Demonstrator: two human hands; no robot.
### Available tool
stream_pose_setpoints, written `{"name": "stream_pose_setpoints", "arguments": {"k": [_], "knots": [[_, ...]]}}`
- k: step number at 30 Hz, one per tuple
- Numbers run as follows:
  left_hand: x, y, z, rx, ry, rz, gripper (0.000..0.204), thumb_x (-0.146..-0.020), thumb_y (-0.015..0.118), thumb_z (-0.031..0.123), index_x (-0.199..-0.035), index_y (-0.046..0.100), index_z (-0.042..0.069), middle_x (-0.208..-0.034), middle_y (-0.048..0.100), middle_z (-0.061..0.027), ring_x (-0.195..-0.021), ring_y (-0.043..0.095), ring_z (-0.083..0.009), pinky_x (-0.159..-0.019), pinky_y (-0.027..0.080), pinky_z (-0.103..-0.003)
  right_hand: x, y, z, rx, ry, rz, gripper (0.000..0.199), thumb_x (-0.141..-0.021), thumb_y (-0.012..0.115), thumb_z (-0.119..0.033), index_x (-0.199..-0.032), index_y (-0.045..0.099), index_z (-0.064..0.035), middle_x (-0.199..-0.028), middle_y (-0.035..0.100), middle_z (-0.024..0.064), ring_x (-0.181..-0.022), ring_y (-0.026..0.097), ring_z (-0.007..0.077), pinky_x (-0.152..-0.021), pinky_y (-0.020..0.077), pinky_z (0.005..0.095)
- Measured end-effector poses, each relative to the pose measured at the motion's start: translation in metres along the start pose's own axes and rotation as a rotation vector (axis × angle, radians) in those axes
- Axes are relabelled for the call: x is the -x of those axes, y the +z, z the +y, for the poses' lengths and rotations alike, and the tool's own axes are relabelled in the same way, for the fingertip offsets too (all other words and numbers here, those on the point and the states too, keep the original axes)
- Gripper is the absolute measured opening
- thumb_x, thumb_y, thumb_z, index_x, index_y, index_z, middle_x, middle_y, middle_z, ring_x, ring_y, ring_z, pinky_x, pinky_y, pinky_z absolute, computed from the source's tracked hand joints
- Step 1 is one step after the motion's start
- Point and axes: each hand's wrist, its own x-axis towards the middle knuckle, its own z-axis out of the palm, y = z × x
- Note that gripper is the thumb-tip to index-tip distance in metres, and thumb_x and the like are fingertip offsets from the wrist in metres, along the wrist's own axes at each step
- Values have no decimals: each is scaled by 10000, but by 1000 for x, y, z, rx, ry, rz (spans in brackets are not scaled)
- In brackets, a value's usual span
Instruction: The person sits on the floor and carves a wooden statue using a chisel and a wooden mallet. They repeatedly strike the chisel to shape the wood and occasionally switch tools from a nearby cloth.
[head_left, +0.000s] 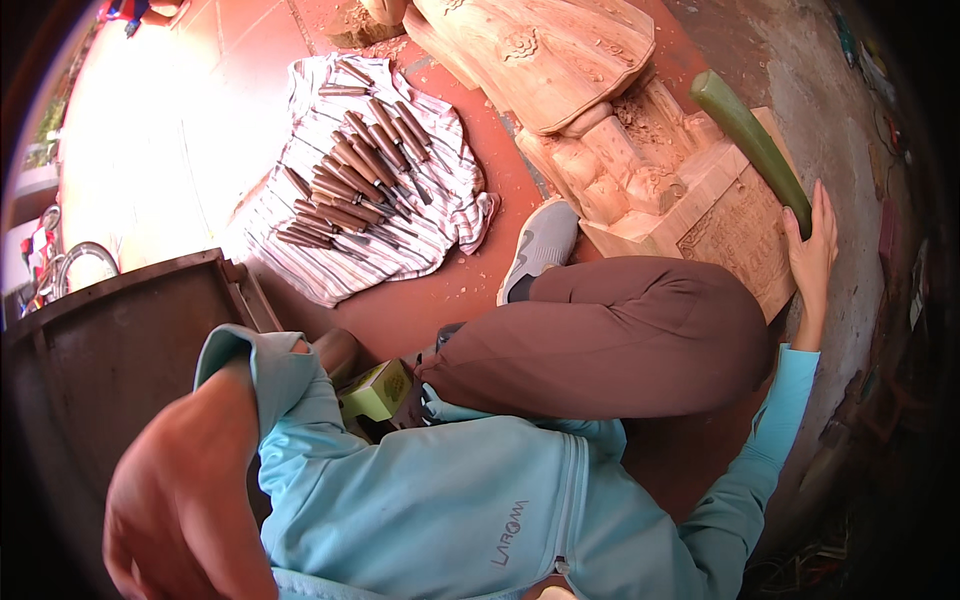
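My right hand (815, 238) is at the right, beside a carved wooden figure (610, 150). Its thumb and fingers go round the narrow lower end of a green club-shaped mallet (748, 135). The mallet's thick end points up and left, over the figure's squared base (725, 215), which bears a panel of fine relief. My left arm (190, 470) is bent up close at the lower left, sleeve pushed back; the fingers of that hand do not show.
Several brown-handled carving chisels (360, 165) lie on a striped cloth (335, 280) on the red tiled floor. A dark wooden panel (130, 330) stands at the left. A green box (378, 390) sits near my bent leg (620, 340). Wood shavings surround the figure.
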Motion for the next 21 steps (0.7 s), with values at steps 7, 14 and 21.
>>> {"name": "stream_pose_setpoints", "arguments": {"k": [7,14,21], "knots": [[308,-133,59,-493,-1649,-1522,266,-839,609,183,-1078,633,70,-937,652,-134,-855,641,-296,-759,503,-368,1,49,28,-42,38,128,523,-880,548,-479,-1283,494,-150,-1251,543,95,-1166,489,280,-981,331,453],[379,-202,141,-779,-1834,-1765,248,-761,647,265,-933,680,90,-905,677,-153,-898,632,-351,-795,489,-408,2,56,26,29,0,226,483,-880,561,-457,-1258,522,-158,-1218,569,83,-1114,522,282,-934,379,404],[371,-191,160,-998,-1962,-1496,400,-719,741,188,-954,508,-36,-813,645,-222,-855,639,-350,-773,486,-414,4,53,23,-10,-6,246,468,-888,548,-457,-1257,527,-169,-1205,579,75,-1104,528,283,-925,382,414]]}}
